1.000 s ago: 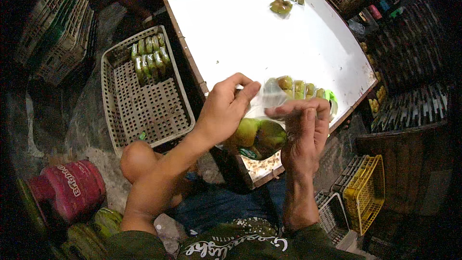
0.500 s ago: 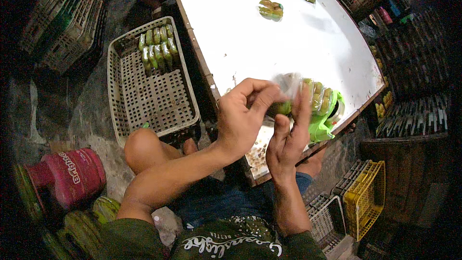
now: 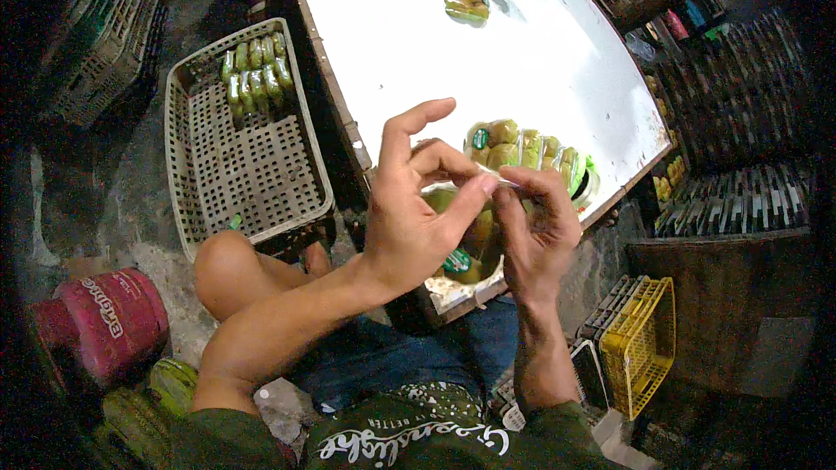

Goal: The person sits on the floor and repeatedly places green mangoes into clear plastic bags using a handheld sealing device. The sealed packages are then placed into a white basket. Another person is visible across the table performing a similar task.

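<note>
My left hand and my right hand meet over the near end of the white table. Their fingertips pinch the thin edge of a clear plastic bag, and the left forefinger sticks up. Below them is the bag's load, green bananas with a round green label, partly hidden by the hands. Just beyond stand several wrapped banana packs, side by side. Behind these, at the table's right edge, a bright green object shows only in part.
The white table carries another banana pack farther off. A pale crate at left holds rows of wrapped bananas. A yellow crate stands lower right; a pink gas cylinder and unwrapped green bananas lie lower left.
My right hand has gone from open, blurred fingers to a pinch, meeting my left fingertips at the bag's edge. The labelled bananas now show beneath them. The view has shifted slightly.
</note>
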Tool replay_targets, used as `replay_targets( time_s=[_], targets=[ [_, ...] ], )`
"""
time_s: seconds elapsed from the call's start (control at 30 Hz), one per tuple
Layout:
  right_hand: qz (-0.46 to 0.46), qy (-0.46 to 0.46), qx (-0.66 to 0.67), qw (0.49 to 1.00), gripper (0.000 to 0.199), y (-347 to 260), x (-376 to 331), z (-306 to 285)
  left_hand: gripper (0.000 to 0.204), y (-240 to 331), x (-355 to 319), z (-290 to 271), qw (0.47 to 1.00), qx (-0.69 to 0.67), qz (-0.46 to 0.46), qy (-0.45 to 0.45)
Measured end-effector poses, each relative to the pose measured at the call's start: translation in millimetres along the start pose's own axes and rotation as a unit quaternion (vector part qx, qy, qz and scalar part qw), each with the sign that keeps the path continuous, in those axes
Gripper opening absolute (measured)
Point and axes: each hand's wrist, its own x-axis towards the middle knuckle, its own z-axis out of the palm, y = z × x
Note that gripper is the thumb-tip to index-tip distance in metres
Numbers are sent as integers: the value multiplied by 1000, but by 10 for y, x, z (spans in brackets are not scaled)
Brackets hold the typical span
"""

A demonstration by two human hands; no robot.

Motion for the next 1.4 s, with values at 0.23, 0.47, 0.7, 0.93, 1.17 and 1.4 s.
replay_targets(
  time_s=[0.23,0.47,0.7,0.93,1.17,1.4],
  targets=[
    [57,23,-1,998,24,-29,-91,85,57,14,98,-94,985,145,-79,-45],
    [112,62,86,988,8,192,-38,34,13,76,143,-88,915,372,150,-28],
    [199,239,184,932,29,257,-154,69,17,-236,108,-15,989,108,3,96],
    [406,211,-136,878,40,1695,-811,-1026,11,-397,69,59,986,158,-30,48],
    [307,214,-208,904,38,1587,-744,-1050,10,-495,62,183,982,179,-42,50],
    [408,252,225,848,26,1232,-853,-488,12,-657,100,231,984,150,-75,59]
  ],
)
